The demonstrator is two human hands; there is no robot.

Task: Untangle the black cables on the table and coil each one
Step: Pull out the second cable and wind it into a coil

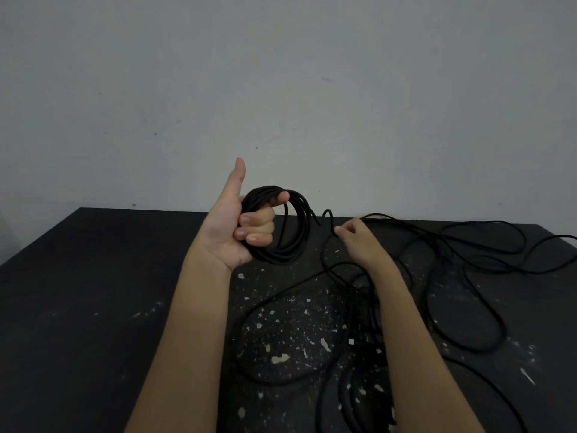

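My left hand [237, 226] is raised above the table, thumb pointing up, its fingers curled through a round coil of black cable [295, 242] with several turns. A short free end of that coil sticks out to the right. My right hand [359, 242] is lower and to the right, its fingertips pinching a strand of black cable [327, 220] that rises in a small loop. Loose black cable [487, 326] sprawls in wide loops over the right half of the table and under my right forearm.
The black table [93, 307] has white chipped specks in its middle and right parts. Its far edge meets a plain grey wall [281, 89]. More cable loops [352, 398] lie near the front edge between my forearms.
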